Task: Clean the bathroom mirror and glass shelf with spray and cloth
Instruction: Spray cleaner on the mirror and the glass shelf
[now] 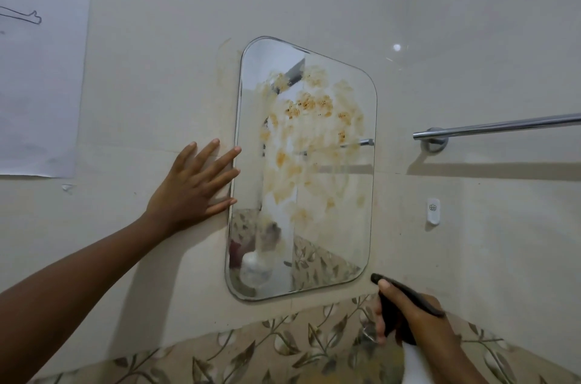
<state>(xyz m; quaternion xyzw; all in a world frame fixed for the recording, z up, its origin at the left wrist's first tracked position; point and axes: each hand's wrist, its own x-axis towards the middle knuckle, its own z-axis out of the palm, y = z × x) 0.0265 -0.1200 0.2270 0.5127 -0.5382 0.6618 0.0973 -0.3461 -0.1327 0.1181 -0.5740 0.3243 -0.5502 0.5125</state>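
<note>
A: status on the mirror [301, 169]?

B: on the tiled wall [151, 75], centre of view, rounded corners. Orange-brown smears over the upper and middle glass, thickest near the top centre. Lower part reflects leaf-pattern tiles and a pale blurred shape, can't tell what it is

A: left hand [191, 185]?

B: flat and empty, fingers spread, palm on the wall just left of the mirror. Fingertips [234, 152] reach the mirror's left edge, touching or nearly, can't tell which

A: right hand [412, 317]?

B: bottom right, below the mirror's lower right corner. Wrapped around a spray bottle [393, 320], black trigger head, nozzle end pointing up and left toward that corner. Fingers curled on the front of the head; can't tell if the trigger is squeezed. Bottle body is white, mostly cut off at the bottom edge

A: cloth? glass shelf?

B: can't pick out either

A: what else is around?

B: chrome towel bar [496, 125] on the wall right of the mirror, also reflected in the glass. Small white hook [433, 210] below the bar. Sheet of paper [41, 63] with pen lines taped at upper left. Leaf-pattern tile band [251, 349] runs along the bottom, under the mirror
</note>
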